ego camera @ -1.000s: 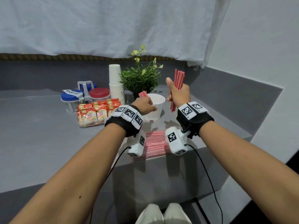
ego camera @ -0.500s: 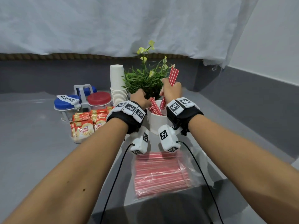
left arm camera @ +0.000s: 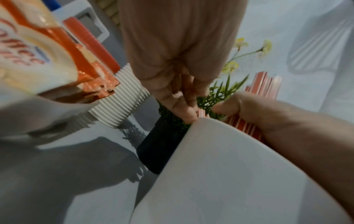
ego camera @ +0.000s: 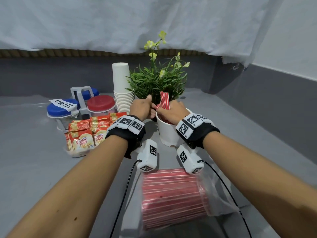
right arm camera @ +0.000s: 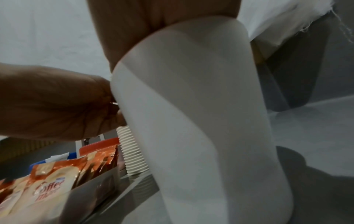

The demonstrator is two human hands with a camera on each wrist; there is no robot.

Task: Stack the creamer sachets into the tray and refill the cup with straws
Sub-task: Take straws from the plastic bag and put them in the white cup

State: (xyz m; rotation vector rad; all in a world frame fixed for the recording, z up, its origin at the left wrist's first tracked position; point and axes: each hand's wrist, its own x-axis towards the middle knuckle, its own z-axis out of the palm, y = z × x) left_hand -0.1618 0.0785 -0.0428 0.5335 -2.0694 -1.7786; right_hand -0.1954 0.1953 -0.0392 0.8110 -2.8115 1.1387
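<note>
Two hands meet at the rim of a white cup (ego camera: 167,133) that stands upright on the grey counter (ego camera: 30,169), just in front of a potted plant (ego camera: 154,81). The right hand (ego camera: 171,112) is closed around a bunch of red straws (ego camera: 164,100), whose lower ends are inside the cup while the upper ends stick up above the knuckles. The left hand (ego camera: 141,109) sits at the cup's left rim with its fingers curled in toward the straws; in the left wrist view its fingertips (left arm camera: 188,113) touch a few straw ends at the rim, but whether they actually pinch them cannot be told.

Left of the cup, a clear tray (ego camera: 77,152) holds creamer sachets (ego camera: 82,141) standing upright in packed rows, orange and cream with "Coffee mate" printed on the front. Behind the tray are a jar with a blue lid (ego camera: 62,109) bearing a "COFFEE" label and a jar with a red lid (ego camera: 100,103), both set in a grey carrier with a handle (ego camera: 81,91). A tall stack of white paper cups (ego camera: 122,90) stands between the jars and the plant.

Near the person, a clear plastic bag of red straws (ego camera: 173,196) lies flat on the counter, well apart from the cup. A white cloth (ego camera: 120,23) hangs along the wall behind everything.
</note>
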